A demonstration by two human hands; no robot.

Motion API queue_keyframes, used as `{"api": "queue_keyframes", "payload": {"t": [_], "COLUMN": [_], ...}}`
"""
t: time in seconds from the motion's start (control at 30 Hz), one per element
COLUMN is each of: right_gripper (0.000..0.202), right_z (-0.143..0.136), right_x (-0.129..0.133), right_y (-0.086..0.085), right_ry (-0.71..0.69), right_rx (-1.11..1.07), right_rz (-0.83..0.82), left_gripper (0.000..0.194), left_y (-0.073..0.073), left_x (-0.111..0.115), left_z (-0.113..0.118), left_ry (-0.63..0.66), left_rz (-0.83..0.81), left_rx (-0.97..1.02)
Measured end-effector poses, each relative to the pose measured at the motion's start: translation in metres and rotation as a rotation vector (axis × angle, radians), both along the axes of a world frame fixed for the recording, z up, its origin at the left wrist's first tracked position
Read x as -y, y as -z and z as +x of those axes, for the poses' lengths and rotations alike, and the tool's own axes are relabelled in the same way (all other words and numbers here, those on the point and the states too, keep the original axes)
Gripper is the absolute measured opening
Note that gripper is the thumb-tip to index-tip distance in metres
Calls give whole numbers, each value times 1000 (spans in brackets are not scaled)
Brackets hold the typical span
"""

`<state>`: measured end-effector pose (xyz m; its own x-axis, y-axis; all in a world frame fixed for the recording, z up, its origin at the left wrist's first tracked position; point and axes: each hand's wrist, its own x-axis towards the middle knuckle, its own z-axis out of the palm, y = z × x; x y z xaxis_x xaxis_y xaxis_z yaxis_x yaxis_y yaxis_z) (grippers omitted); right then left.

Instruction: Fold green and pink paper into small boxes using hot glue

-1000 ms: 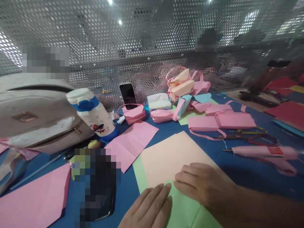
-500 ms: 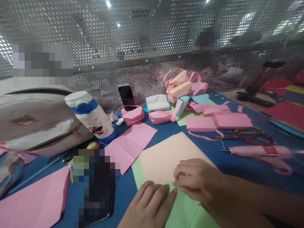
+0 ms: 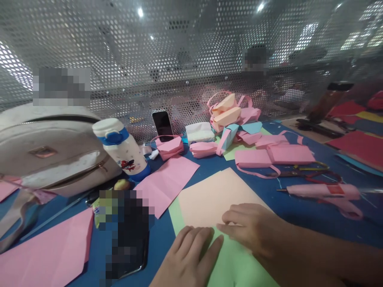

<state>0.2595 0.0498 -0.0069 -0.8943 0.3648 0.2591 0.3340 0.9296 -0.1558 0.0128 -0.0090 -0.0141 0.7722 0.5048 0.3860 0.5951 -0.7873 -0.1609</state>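
A sheet of light green paper [image 3: 236, 263] lies in front of me on top of a peach sheet [image 3: 221, 191]. My left hand [image 3: 191, 253] rests flat on the left part of the green sheet, fingers stretched and thumb apart. Beside it my right hand [image 3: 257, 231] touches the sheet's upper edge with its fingertips; a gap shows between thumb and fingers, and I see nothing held there. Under the peach sheet, another green edge [image 3: 177, 215] sticks out on the left. The near end of the green sheet runs out of view.
Pink paper sheets [image 3: 170, 181], a dark phone [image 3: 131, 255], a bottle [image 3: 128, 155] and a backpack [image 3: 60, 155] are to the left. Folded paper bags [image 3: 251, 158] stand behind. Scissors [image 3: 299, 173] and a pink glue gun [image 3: 323, 190] lie right, a perforated metal panel [image 3: 194, 52] beyond.
My right hand has loosened from a pinch at the green paper's edge and its fingers have stretched out. My left hand stays on the paper. The view has shifted slightly.
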Motion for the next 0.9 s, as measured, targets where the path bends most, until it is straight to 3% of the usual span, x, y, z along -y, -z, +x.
{"api": "queue_keyframes", "payload": {"t": [0.17,0.23,0.3,0.4,0.5,0.63,0.9], "right_gripper": [24,20,15,16,12,25,20], "right_z": [13,12,7,-5,-18,-27,-25], "right_x": [7,7,5,0,-1,0,3], "right_y": [-10,-14,-18,-22,-23,-23,-22], "right_ry": [20,31,43,125,246,328,407], "right_rx": [88,108,131,166,142,76,-50], "right_rz": [-66,-47,-24,-30,-137,-358,-600], "left_gripper": [65,72,64,39,22,28,19], "left_y": [16,11,-2,-26,-40,-39,-36], "left_x": [4,4,3,1,-2,-1,0], "left_z": [-3,-6,-11,-18,-21,-14,-5], "left_ry": [1,41,38,-138,-344,-501,-530], "left_rz": [-116,-194,-310,-477,-641,-789,-855], "left_rx": [36,78,163,294,243,152,162]}}
